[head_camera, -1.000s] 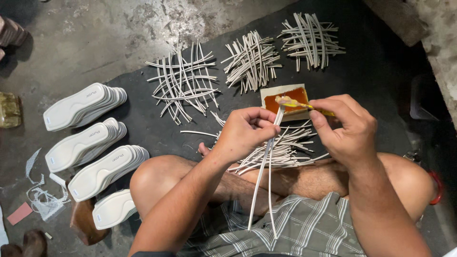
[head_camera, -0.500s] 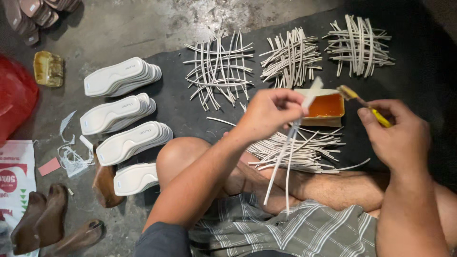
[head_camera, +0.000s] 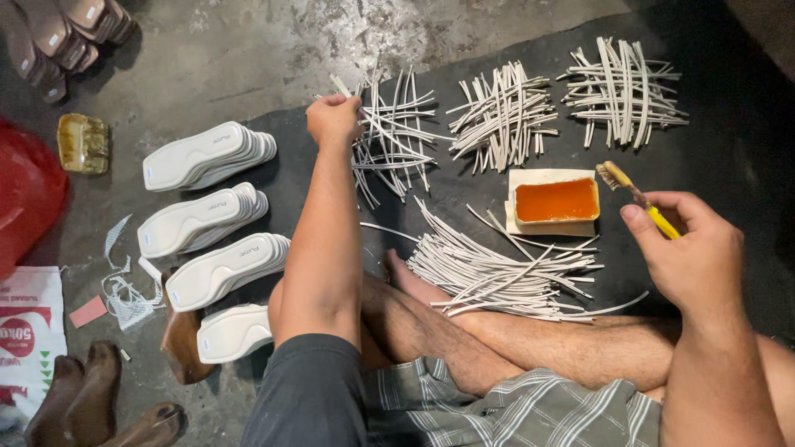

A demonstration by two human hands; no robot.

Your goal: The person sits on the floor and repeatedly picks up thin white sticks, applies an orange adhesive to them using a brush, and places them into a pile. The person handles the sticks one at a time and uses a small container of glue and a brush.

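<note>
My left hand (head_camera: 334,118) is stretched forward and holds a white strip (head_camera: 342,86) at the left edge of a criss-cross pile of white strips (head_camera: 396,141) on the black mat (head_camera: 712,165). My right hand (head_camera: 694,252) grips a small brush with a yellow handle (head_camera: 638,199), its bristles just right of a shallow tray of orange glue (head_camera: 556,201). A loose bundle of white strips (head_camera: 497,273) lies by my crossed legs.
Two more criss-cross strip piles (head_camera: 502,113) (head_camera: 623,91) lie at the back of the mat. Stacks of white shoe insoles (head_camera: 207,154) (head_camera: 217,271) sit at the left. Brown shoe parts (head_camera: 58,41), a red bag (head_camera: 25,190) and scraps lie on the concrete floor.
My left hand carried a strip from in front of me out to the left pile. My right hand drew back to the right with the brush, away from the glue tray.
</note>
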